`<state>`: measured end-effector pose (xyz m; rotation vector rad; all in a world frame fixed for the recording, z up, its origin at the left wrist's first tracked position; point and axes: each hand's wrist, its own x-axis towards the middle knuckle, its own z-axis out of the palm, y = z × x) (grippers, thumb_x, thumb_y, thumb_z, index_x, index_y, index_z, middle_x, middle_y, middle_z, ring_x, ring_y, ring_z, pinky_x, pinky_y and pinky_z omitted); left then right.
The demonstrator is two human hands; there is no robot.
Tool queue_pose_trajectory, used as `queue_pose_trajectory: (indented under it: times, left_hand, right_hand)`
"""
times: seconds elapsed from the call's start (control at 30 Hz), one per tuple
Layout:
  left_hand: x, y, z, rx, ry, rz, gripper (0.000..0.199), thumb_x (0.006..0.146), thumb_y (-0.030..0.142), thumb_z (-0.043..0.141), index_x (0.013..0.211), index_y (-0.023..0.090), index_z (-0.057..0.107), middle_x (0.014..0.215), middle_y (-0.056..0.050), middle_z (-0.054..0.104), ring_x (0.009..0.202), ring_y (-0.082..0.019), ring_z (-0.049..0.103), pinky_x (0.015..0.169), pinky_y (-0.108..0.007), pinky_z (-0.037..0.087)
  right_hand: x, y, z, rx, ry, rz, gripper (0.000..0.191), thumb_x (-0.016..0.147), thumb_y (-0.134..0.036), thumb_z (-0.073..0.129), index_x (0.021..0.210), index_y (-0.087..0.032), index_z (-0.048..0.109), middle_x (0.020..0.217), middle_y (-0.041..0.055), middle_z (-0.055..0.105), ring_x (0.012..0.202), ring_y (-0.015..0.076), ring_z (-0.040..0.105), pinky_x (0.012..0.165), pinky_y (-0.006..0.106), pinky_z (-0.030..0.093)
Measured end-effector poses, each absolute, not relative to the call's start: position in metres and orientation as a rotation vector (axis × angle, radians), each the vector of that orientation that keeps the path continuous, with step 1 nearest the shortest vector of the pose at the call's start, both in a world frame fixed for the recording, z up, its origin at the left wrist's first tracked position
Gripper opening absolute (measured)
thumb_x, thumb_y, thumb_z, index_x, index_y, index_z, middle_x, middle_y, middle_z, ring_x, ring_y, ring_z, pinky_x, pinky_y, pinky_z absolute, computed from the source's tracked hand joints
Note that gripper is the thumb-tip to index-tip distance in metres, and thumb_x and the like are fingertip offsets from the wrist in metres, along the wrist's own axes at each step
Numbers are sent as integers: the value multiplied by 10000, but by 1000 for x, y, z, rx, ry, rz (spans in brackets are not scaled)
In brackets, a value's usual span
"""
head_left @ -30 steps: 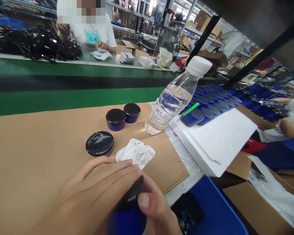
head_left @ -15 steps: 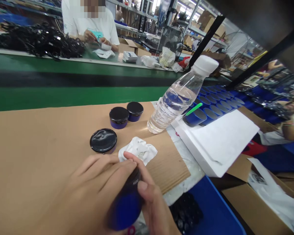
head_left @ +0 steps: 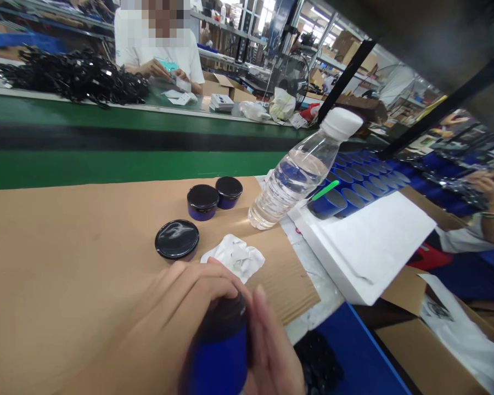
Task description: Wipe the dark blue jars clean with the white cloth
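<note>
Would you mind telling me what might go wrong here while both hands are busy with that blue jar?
The blue jar is gripped between the left hand and right hand near the edge of the cardboard sheet; a slip might drop it off the bench. The water bottle stands close by, so a stray elbow might tip it over. The crumpled white cloth lies just ahead and could get snagged.

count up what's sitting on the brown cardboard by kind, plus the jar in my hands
Blue jars with black lids on the cardboard: 3
Blue jar in both hands: 1
Water bottle: 1
Crumpled white cloth: 1
Total: 6
</note>
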<state>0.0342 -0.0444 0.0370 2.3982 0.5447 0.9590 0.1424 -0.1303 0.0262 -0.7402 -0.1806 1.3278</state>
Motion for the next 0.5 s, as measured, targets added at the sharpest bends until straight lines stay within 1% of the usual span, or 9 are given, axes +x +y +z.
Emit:
queue_pose_trajectory:
  times: [0.07, 0.1, 0.13, 0.17, 0.2, 0.27, 0.37, 0.43, 0.5]
  left_hand:
    - [33, -43, 38, 2402, 508, 976, 317, 860, 356, 562, 1173, 340, 510, 1093, 22, 683, 959, -197, 679, 752, -319, 553]
    - [32, -43, 38, 2388, 496, 956, 355, 847, 422, 594, 1181, 339, 508, 1078, 13, 675, 949, -204, 672, 748, -319, 557]
    - [31, -42, 39, 2371, 494, 925, 395, 836, 473, 612, 1193, 342, 506, 1074, 6, 666, 952, -208, 664, 750, -319, 561]
    - [31, -42, 39, 2358, 502, 902, 397, 844, 485, 613, 1201, 348, 505, 1076, 5, 659, 960, -206, 656, 759, -315, 564]
    - [31, -43, 40, 2349, 517, 890, 358, 871, 463, 593, 1202, 357, 506, 1079, 7, 656, 968, -201, 652, 766, -310, 565]
    - [35, -45, 42, 2345, 559, 914, 257, 929, 355, 521, 1186, 362, 512, 1089, 12, 664, 979, -193, 656, 787, -310, 564]
    - [45, -53, 44, 2324, 637, 979, 181, 922, 247, 533, 1084, 323, 559, 1011, 13, 694, 905, -200, 686, 770, -323, 569]
    - [52, -59, 42, 2259, 704, 1024, 108, 874, 271, 608, 977, 301, 597, 895, 14, 701, 788, -207, 686, 686, -330, 567]
    - [53, -61, 37, 2185, 679, 1068, 116, 857, 355, 627, 966, 315, 629, 847, 27, 705, 740, -203, 677, 640, -328, 552]
  right_hand:
    - [144, -131, 29, -758, -195, 1347, 610, 840, -754, 644, 1235, -303, 751, 1365, 2, 690, 1429, 244, 509, 1279, 406, 258]
    - [145, -131, 30, -774, -198, 1352, 668, 830, -794, 612, 1253, -294, 740, 1383, 8, 680, 1440, 243, 496, 1279, 405, 253]
    - [146, -132, 31, -788, -201, 1348, 704, 816, -813, 604, 1260, -284, 736, 1396, 15, 671, 1448, 245, 487, 1276, 404, 256]
    - [146, -132, 31, -797, -202, 1336, 724, 796, -820, 619, 1258, -275, 735, 1402, 21, 668, 1451, 250, 483, 1270, 402, 264]
    - [146, -133, 31, -798, -198, 1323, 740, 765, -824, 650, 1245, -269, 741, 1390, 27, 677, 1446, 258, 489, 1265, 401, 272]
    - [146, -133, 29, -807, -178, 1312, 775, 698, -847, 690, 1205, -265, 757, 1317, 37, 721, 1423, 274, 515, 1259, 407, 278]
    - [148, -133, 27, -835, -159, 1342, 849, 675, -916, 618, 1201, -265, 758, 1232, 46, 753, 1397, 276, 536, 1254, 410, 280]
    - [151, -132, 28, -838, -193, 1380, 903, 695, -945, 545, 1218, -237, 747, 1204, 65, 753, 1354, 276, 566, 1235, 399, 312]
    - [153, -132, 28, -830, -236, 1439, 969, 706, -971, 478, 1214, -188, 736, 1122, 100, 761, 1254, 300, 628, 1165, 417, 411]
